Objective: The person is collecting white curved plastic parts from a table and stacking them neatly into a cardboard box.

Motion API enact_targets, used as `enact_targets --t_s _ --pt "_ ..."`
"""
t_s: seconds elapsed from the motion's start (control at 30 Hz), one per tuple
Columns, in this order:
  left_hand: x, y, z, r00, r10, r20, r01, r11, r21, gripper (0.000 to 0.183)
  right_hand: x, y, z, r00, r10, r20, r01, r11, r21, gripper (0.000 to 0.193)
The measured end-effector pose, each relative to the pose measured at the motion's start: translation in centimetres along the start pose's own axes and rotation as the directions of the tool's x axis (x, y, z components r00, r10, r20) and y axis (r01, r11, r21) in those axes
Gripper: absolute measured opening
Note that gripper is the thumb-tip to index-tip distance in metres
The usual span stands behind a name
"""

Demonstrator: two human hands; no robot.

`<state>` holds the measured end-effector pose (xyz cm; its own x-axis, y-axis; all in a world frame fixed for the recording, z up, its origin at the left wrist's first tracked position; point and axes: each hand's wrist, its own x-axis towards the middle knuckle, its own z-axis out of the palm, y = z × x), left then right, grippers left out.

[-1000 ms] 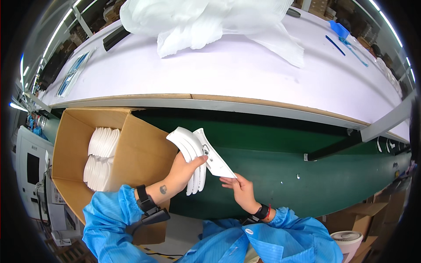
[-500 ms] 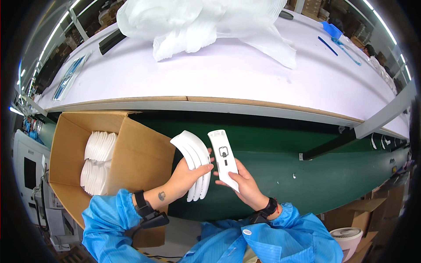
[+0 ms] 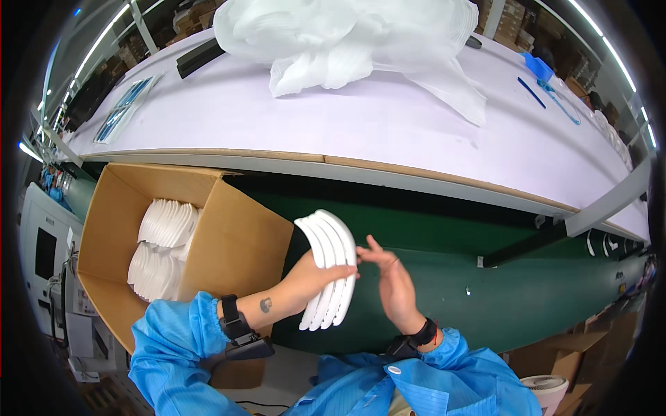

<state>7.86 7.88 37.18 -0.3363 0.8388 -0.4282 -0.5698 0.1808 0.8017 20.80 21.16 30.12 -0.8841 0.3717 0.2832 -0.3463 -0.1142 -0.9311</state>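
My left hand (image 3: 312, 279) is wrapped round a stack of curved white plastic panels (image 3: 334, 258), several held side by side with their edges facing up. Just right of the stack is my right hand (image 3: 395, 286), its fingers apart and nothing in it; a fingertip is close to the stack's right side, and I cannot tell if it touches. To the left stands an open cardboard box (image 3: 243, 239). Inside it, more curved white panels (image 3: 166, 223) are packed in two rows.
Ahead is a white-topped workbench (image 3: 277, 132) with a heap of translucent plastic bags (image 3: 354, 41). A blue pen (image 3: 531, 93) and a bag of blue strips (image 3: 125, 111) lie on it. A metal leg (image 3: 527, 239) crosses below at right, and a white fan (image 3: 547, 390) stands lower right.
The single panel from my right hand has joined the stack in my left hand. My right hand has let go and its fingers have spread. The view has shifted slightly.
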Motion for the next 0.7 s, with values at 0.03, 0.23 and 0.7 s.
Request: enact_targets --t_s 0.03,0.23,0.7 --pt "0.2 -0.1 0.1 0.995 0.002 0.102 -0.007 0.999 0.052 0.040 0.6 -0.2 -0.2 0.993 0.057 -0.103 -0.054 0.998 0.029 0.055" --pt "-0.9 -1.8 1.0 0.907 -0.216 0.362 -0.017 0.839 0.544 0.040 0.2 -1.5 0.5 0.847 0.457 0.270 -0.526 0.652 0.547 0.060" --pt "-7.3 6.4 3.7 0.786 0.558 0.266 -0.321 0.001 0.947 0.071 1.6 -6.2 2.7 0.985 0.163 0.051 -0.166 0.842 0.514 0.078"
